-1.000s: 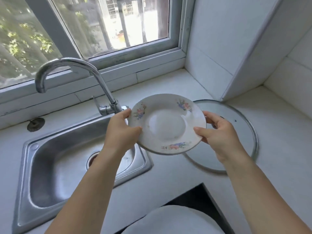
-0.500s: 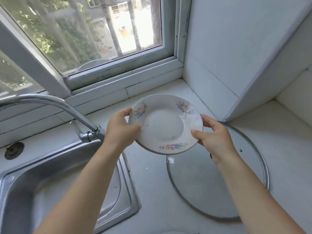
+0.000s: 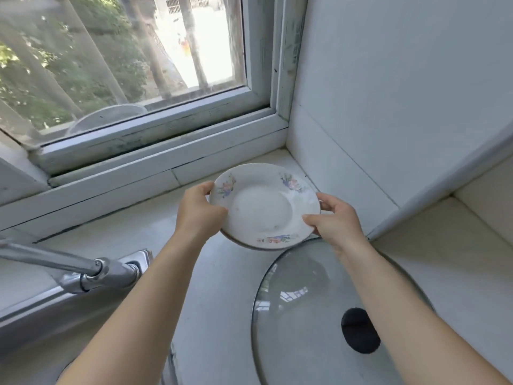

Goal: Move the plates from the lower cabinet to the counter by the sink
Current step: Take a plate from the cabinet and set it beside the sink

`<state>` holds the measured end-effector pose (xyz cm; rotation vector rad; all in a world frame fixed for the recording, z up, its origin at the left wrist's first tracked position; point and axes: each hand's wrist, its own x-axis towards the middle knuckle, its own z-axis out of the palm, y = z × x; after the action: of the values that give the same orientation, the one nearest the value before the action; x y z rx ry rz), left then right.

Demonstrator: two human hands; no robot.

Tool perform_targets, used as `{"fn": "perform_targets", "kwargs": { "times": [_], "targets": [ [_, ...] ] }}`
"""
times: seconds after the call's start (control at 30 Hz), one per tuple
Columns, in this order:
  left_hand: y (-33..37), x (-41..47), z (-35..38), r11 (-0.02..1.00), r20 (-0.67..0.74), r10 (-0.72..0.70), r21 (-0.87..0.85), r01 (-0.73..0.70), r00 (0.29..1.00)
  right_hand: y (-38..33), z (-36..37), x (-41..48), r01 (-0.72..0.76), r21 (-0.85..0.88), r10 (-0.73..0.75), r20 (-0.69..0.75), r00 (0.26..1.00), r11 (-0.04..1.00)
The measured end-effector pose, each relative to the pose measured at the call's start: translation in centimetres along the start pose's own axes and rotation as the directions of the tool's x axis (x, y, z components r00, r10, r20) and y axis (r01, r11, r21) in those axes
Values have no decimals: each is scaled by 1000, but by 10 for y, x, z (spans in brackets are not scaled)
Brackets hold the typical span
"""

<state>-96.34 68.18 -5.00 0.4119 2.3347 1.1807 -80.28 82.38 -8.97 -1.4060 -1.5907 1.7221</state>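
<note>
A white plate (image 3: 263,207) with small flower prints on its rim hangs over the far corner of the white counter (image 3: 227,287), near the window sill and the wall. My left hand (image 3: 198,212) grips its left edge, thumb on top. My right hand (image 3: 337,220) grips its right edge the same way. The plate is tilted slightly toward me. Whether its far edge touches the counter cannot be told.
A glass pot lid (image 3: 319,315) with a black knob lies on the counter just in front of the plate. The steel tap (image 3: 83,273) and the sink rim (image 3: 41,307) are at the left. A white wall panel (image 3: 388,134) closes the right side.
Both hands have carried the plate forward and right, away from the sink and over the lid toward the back corner. My view has moved closer to the window.
</note>
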Motion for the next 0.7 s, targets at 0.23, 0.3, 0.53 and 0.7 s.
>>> {"fn": "perform_targets", "kwargs": {
  "times": [0.23,0.3,0.53,0.7],
  "targets": [
    [-13,54,47,999,-40,7,37,-6,999,17,13,58,25,-127,-31,-44,999,992],
    [-15,66,56,997,-34,40,68,-37,999,20,15,69,58,-154,-68,-59,996,986],
    [-32,95,72,996,-4,79,41,-78,997,30,18,95,103,-203,-117,-58,991,974],
    [-40,103,77,997,25,78,-3,-78,997,33,19,102,125,-217,-138,-47,989,968]
  ]
}}
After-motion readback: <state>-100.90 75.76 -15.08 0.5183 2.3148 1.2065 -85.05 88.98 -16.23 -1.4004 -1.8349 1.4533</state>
